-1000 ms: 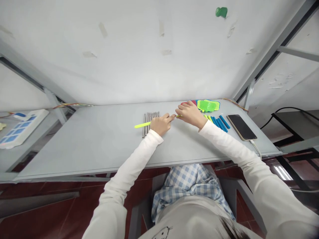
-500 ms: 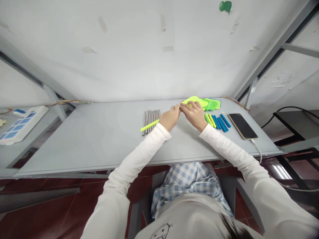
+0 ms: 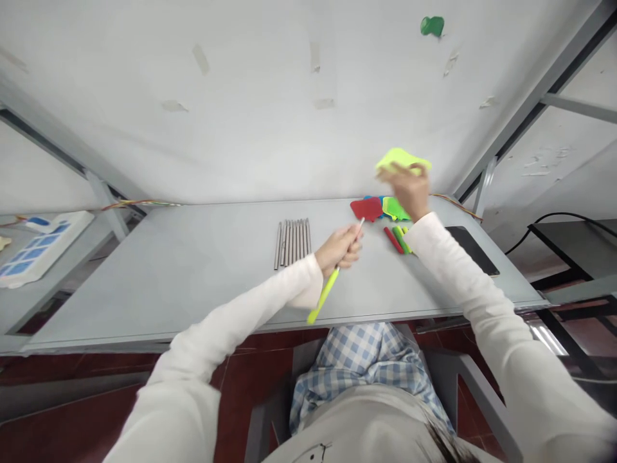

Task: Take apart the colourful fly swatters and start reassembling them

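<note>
My left hand is closed around a metal rod with a yellow-green handle; the handle sticks out below the fist and the rod's thin silver tip shows above it. Raised over the back right of the table, my right hand grips a flat yellow-green fly swatter head, blurred by motion. Beneath that hand lie a red swatter head and a green one, with a bit of blue behind them. A row of metal rods lies left of my left hand.
Short coloured handles, among them a red one and a green one, lie partly behind my right forearm. A phone rests at the table's right. At far left is a white power strip. The wall rises behind the table.
My hands have parted. The right one has lifted the yellow-green swatter head up and right, uncovering the red one. My left hand has lowered slightly, tilting the handle down towards the front edge.
</note>
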Tool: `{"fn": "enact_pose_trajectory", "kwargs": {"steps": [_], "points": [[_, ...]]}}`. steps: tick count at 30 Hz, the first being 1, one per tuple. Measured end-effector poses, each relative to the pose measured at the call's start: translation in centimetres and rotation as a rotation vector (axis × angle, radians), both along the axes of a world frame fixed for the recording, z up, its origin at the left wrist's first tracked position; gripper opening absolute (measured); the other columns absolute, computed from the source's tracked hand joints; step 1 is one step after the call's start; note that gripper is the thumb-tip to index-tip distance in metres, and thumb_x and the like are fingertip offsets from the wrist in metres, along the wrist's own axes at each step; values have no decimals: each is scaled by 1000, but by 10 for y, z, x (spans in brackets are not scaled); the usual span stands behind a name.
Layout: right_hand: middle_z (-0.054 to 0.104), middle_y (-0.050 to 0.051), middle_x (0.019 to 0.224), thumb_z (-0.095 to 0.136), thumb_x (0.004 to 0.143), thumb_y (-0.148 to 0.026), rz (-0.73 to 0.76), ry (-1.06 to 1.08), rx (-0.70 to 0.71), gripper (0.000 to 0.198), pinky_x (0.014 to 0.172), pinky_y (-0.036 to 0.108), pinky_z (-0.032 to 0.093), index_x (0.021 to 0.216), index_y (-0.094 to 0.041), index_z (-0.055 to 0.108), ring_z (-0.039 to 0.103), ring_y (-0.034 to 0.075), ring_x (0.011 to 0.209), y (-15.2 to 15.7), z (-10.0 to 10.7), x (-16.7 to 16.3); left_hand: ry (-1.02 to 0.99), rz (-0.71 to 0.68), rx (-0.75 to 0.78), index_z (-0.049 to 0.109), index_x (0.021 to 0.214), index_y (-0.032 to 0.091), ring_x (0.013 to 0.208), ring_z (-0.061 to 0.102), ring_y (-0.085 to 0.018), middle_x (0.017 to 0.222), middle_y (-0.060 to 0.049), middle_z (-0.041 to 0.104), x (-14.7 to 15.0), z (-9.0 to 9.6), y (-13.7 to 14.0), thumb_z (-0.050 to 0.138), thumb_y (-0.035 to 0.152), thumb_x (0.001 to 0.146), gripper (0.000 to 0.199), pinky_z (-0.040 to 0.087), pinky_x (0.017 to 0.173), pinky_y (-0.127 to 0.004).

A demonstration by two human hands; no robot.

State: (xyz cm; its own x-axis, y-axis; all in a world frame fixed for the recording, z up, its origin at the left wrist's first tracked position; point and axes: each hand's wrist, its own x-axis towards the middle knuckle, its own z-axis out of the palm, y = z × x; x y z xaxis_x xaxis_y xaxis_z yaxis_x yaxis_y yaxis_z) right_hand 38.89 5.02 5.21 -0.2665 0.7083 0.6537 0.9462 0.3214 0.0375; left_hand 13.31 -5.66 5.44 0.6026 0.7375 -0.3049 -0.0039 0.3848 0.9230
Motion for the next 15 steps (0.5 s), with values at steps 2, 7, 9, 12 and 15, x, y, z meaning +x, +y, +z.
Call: {"fn": "enact_pose_trajectory", "kwargs": {"steps": [2, 7, 9, 12, 15], "points": [[69, 18, 115, 16, 103, -27, -256, 191, 197, 57, 93, 44, 35, 114, -9, 68, 63, 23, 111, 8, 8, 30, -67, -42, -84, 33, 78, 23, 34, 9, -2, 52, 13, 19, -17, -4, -14, 45, 56, 91, 37, 8, 31, -12], [70, 4, 116, 52, 93, -32, 54, 109, 36, 23, 94, 45, 38, 99, -29, 75, 57, 25, 114, 1, -4, 38, -398, 168, -228, 31, 72, 22, 37, 2, -2, 53, 12, 11, -40, -10, 2, 52, 42, 90, 34, 1, 31, -13], [68, 3, 119, 56, 91, -34, 115, 101, -45, 21, 92, 44, 38, 100, -31, 75, 53, 26, 112, 1, -17, 17, -518, 182, -328, 31, 69, 21, 36, 3, -3, 54, 11, 8, -36, -9, 19, 39, 35, 96, 31, -2, 33, -14], [72, 5, 105, 53, 92, -30, 135, 78, -174, 24, 88, 43, 36, 100, -31, 76, 53, 26, 100, 9, -35, -9, -630, 138, -435, 29, 65, 20, 36, 3, -3, 55, 10, 4, -29, -7, 37, 29, 34, 98, 36, -5, 35, -16], [73, 6, 98, 47, 92, -22, 161, 75, -293, 31, 85, 41, 35, 99, -30, 77, 53, 24, 94, 17, -48, -21, -707, 161, -459, 26, 61, 20, 38, 0, -4, 55, 10, 1, -31, -9, 45, 27, 37, 99, 42, -6, 36, -16]]}}
